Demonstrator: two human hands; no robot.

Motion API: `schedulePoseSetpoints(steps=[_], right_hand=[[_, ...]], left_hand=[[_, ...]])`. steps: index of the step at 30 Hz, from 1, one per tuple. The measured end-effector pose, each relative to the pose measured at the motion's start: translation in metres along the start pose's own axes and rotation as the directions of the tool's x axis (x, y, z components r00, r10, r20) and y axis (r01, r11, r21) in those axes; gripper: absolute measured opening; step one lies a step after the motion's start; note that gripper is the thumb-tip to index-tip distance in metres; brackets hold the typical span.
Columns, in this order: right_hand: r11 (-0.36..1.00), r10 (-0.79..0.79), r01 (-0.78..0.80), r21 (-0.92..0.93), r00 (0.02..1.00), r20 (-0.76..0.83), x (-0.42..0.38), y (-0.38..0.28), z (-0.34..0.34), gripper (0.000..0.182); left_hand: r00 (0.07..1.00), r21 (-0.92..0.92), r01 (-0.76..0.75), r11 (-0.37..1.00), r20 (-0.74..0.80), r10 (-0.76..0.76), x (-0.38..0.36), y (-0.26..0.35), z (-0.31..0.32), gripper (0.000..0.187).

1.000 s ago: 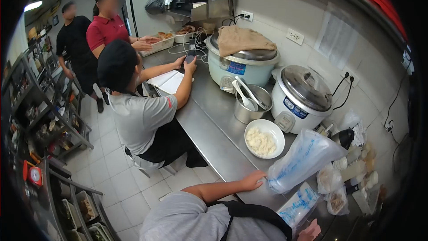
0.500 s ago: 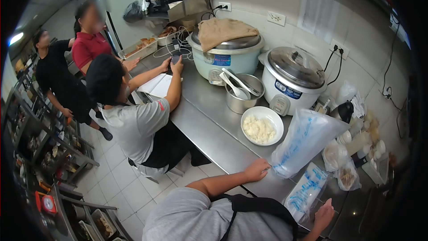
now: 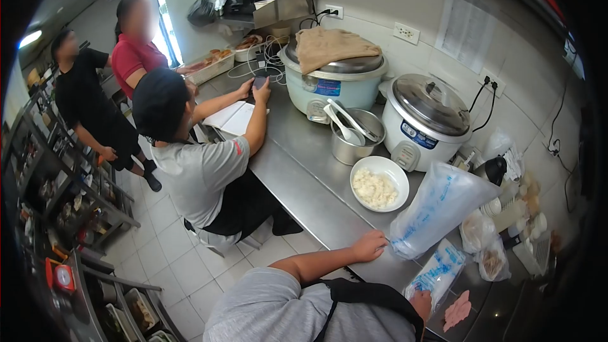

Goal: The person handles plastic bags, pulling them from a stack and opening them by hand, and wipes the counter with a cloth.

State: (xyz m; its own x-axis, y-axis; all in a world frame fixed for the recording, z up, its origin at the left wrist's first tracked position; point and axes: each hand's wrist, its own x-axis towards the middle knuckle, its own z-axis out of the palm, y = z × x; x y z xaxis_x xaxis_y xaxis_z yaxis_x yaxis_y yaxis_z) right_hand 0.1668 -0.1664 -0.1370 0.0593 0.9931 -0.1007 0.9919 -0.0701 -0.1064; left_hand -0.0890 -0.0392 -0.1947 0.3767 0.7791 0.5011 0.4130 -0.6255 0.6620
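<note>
So the left hand [image 3: 369, 245] was planted on the edge of the stainless steel counter [image 3: 304, 183], fingers curled loosely and pinching the bottom corner of a big clear plastic bag with blue print [image 3: 437, 206] — that bag was puffed up and leaning diagonally toward the wall. The right hand [image 3: 420, 303] was mostly hidden behind the person's own shoulder, right up against a second, flatter pack of blue-printed plastic bags [image 3: 437, 272] lying on the counter; couldn't tell how it was gripping, or whether it was holding anything at all. A few pink meat slices [image 3: 457, 310] sat on the counter just beside that hand.

Just past the big bag there was a white bowl of cooked rice [image 3: 379, 183], and behind it a steel pot [image 3: 354, 139] with a couple of rice paddles [image 3: 345, 126] sticking out. A white rice cooker [image 3: 425, 123] with a steel lid stood next to the pot, and a bigger pale green rice cooker [image 3: 335, 79] had a brown cloth [image 3: 332, 47] draped over its lid. Small knotted food bags [image 3: 481, 247] were piled near the wall.

Further down the counter, a person in a grey shirt and black cap [image 3: 190, 152] sat holding a phone [image 3: 259, 82] over an open notebook [image 3: 235, 117] — two more people stood behind them.
</note>
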Motion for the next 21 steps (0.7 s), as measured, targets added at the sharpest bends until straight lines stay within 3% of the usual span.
schedulePoseSetpoints(steps=[5, 8, 11, 14, 18, 20, 21], right_hand=[[0.995, 0.069, -0.077, -0.057, 0.988, -0.136, -0.009, -0.003, -0.001, 0.021], [0.999, -0.051, 0.050, -0.012, 0.952, -0.301, -0.008, 0.007, 0.009, 0.022], [0.994, -0.012, 0.045, 0.100, 0.951, -0.308, -0.003, 0.012, 0.011, 0.016], [0.972, -0.054, 0.153, 0.180, 0.886, -0.461, -0.006, 0.005, -0.001, 0.008], [0.959, 0.018, 0.103, 0.266, 0.909, -0.417, -0.011, -0.010, -0.022, 0.006], [0.954, 0.030, 0.069, 0.290, 0.945, -0.325, -0.013, -0.010, -0.026, 0.007], [0.955, 0.007, 0.109, 0.275, 0.921, -0.390, -0.013, -0.010, -0.025, 0.009]], left_hand=[[1.000, -0.004, -0.004, 1.000, -0.014, 0.004, 0.001, 0.000, 0.001, 0.016], [1.000, -0.008, -0.004, 1.000, -0.019, 0.004, 0.001, 0.001, 0.002, 0.016], [1.000, -0.004, -0.008, 1.000, -0.023, 0.008, 0.001, -0.003, 0.004, 0.016], [1.000, -0.023, 0.028, 0.999, 0.007, -0.028, 0.001, -0.005, 0.005, 0.015], [0.995, -0.030, 0.028, 0.999, 0.102, -0.025, -0.001, 0.011, 0.006, 0.018], [0.976, -0.194, -0.103, 0.976, 0.171, 0.137, 0.004, 0.039, 0.017, 0.026], [0.958, -0.273, -0.157, 0.949, 0.191, 0.214, 0.006, 0.055, 0.022, 0.031]])
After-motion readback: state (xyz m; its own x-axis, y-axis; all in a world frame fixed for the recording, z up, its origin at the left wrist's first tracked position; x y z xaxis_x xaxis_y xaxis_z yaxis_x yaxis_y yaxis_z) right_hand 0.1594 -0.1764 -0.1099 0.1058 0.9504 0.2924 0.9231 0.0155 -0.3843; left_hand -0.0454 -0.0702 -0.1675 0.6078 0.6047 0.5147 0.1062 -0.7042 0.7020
